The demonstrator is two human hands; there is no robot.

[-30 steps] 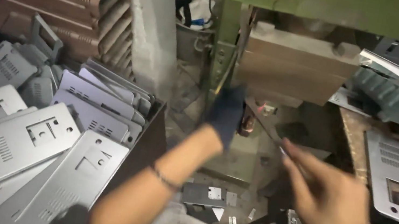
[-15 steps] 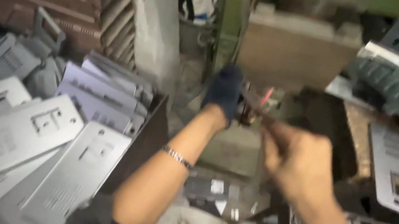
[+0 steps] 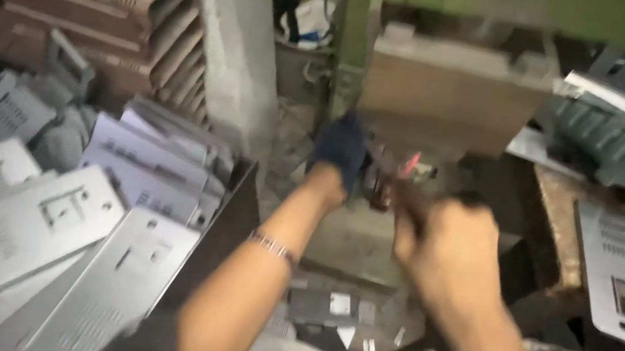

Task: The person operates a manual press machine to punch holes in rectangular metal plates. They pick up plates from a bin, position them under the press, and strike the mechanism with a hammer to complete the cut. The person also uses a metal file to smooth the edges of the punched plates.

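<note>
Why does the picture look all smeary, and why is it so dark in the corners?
In the head view, motion blur smears the bare right hand and the thin tool it holds; the gloved left hand is soft too. Light falls brightest on the grey metal panels at left, while the top left corner and the bottom edge sink into shadow.

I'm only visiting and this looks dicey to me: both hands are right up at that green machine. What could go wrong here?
Three things, as a guess:

1. The gloved left hand and the bare right hand work close under the press block; fingers might be caught.
2. The right hand has no glove, and the thin tool it grips could slip.
3. The stamped metal plates heaped at the left may have sharp edges near the bare forearm.
</note>
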